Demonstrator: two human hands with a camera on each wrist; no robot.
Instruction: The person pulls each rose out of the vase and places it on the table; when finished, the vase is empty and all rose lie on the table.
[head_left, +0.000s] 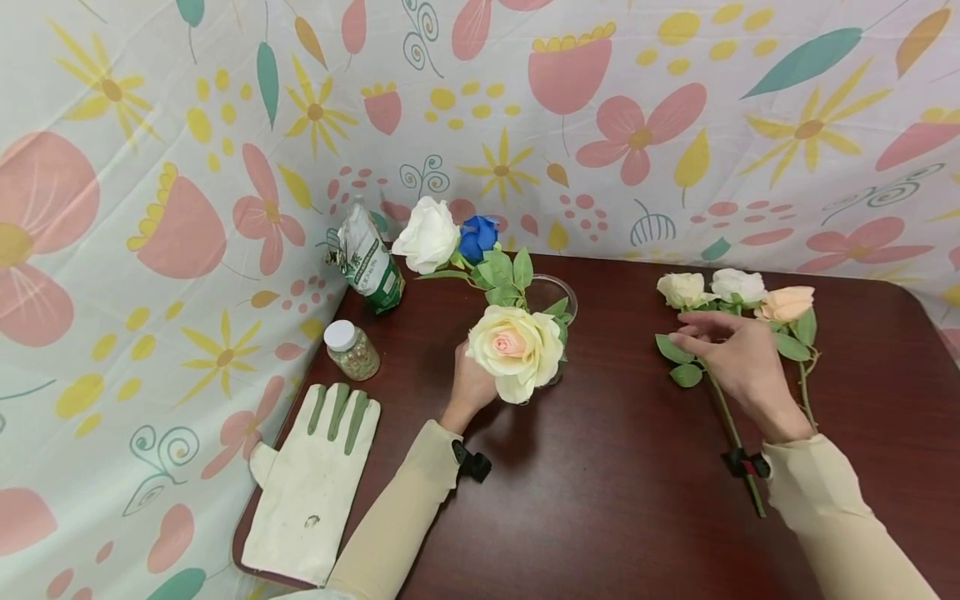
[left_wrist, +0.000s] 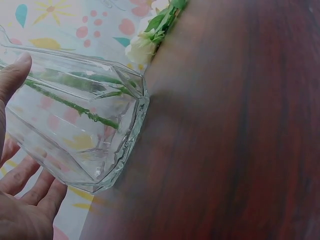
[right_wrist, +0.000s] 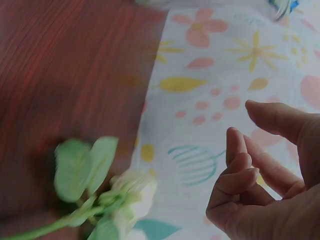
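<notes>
My left hand (head_left: pixel 474 385) holds a faceted clear glass vase (left_wrist: pixel 82 117), thumb on one side and fingers on the other. Green stems (left_wrist: pixel 75 106) show through its wall. Out of the vase lean a white rose (head_left: pixel 427 236), a blue rose (head_left: pixel 477 239) and a large pale yellow rose (head_left: pixel 517 346), which hides part of that hand. Over at the right, my right hand (head_left: pixel 738 354) hovers above a cream rose (head_left: pixel 682 290), a white rose (head_left: pixel 738 286) and a peach rose (head_left: pixel 786 304). Its fingers are loosely bent, with nothing between thumb and fingertips (right_wrist: pixel 235 137).
Along the left edge of the dark wooden table (head_left: pixel 600 500) lie a white and green glove (head_left: pixel 307 492), a white-capped jar (head_left: pixel 354 354) and a green and white bag (head_left: pixel 370 262). A flower-printed cloth (head_left: pixel 637 150) hangs behind and on the left.
</notes>
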